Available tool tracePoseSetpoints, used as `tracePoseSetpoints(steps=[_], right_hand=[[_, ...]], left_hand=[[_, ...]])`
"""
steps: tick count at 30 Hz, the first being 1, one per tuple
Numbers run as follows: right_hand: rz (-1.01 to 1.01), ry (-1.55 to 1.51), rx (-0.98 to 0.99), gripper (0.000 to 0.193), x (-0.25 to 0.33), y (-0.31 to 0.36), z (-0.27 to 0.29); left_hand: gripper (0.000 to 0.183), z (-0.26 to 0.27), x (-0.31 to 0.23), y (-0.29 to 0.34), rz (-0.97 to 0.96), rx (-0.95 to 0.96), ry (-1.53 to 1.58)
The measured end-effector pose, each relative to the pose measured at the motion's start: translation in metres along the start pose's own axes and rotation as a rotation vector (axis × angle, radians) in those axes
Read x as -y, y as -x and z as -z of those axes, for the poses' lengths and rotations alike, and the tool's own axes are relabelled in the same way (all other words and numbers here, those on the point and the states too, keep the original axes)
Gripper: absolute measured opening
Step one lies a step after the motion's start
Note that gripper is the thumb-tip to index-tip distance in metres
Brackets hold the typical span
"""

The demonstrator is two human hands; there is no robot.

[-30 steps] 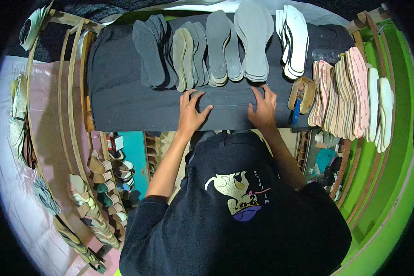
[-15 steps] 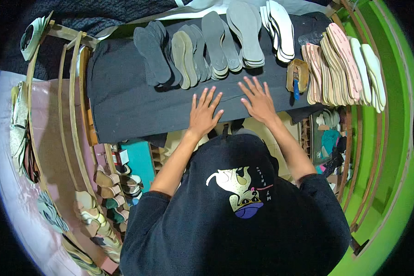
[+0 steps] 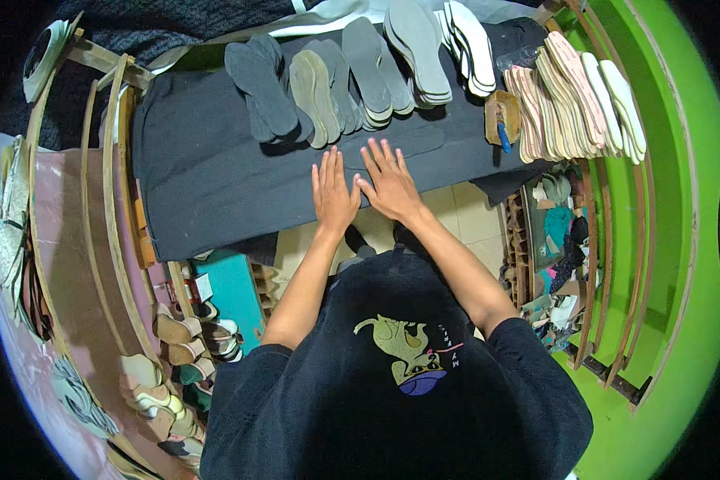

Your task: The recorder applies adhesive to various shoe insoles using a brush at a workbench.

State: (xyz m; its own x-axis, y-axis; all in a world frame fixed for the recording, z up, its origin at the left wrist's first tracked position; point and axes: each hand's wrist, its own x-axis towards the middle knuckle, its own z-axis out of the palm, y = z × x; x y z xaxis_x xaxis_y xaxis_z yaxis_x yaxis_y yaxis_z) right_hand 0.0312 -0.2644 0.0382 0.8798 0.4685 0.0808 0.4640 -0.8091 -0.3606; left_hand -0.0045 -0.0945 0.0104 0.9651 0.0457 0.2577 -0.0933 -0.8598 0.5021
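My left hand (image 3: 335,196) lies palm down, fingers stretched, at the near edge of a table covered with black cloth (image 3: 216,180). Beside it my right hand (image 3: 391,182) rests flat too, its fingers spread and its thumb close to the left thumb; I cannot tell whether they touch. Neither holds anything. Just beyond my fingertips stand stacks of insoles: dark grey ones (image 3: 264,88), olive-beige ones (image 3: 314,98), mid-grey ones (image 3: 366,68), light grey ones (image 3: 418,52) and white ones (image 3: 472,50). A faint insole-shaped outline shows on the cloth right of my right hand.
At the table's right sit a tan tray (image 3: 502,108) with a blue-handled tool (image 3: 503,138) and piles of pink and cream insoles (image 3: 564,92). Wooden rails (image 3: 116,208) flank the left. Shoe parts (image 3: 176,328) and a turquoise board (image 3: 232,292) lie below; a green wall (image 3: 672,240) borders the right.
Both hands have come together, the right one sliding left toward the left hand. The view has shifted slightly. The insole stacks look unmoved on the table.
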Motion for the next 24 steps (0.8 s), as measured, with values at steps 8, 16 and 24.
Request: tracePoseSetpoints(steps=[8,16,24], right_hand=[[-0.16,0.135,-0.073,0.068,-0.077,0.019,0.024],[0.076,0.008,0.0,0.071,-0.041,0.04,0.026],[0.0,-0.098,-0.081,0.059,-0.089,0.057,0.051]], left_hand=[[0.053,0.003,-0.01,-0.003,-0.019,-0.086,-0.031],[0.05,0.002,-0.011,-0.007,0.017,-0.12,0.056],[0.051,-0.009,-0.03,-0.01,0.067,-0.046,0.061]])
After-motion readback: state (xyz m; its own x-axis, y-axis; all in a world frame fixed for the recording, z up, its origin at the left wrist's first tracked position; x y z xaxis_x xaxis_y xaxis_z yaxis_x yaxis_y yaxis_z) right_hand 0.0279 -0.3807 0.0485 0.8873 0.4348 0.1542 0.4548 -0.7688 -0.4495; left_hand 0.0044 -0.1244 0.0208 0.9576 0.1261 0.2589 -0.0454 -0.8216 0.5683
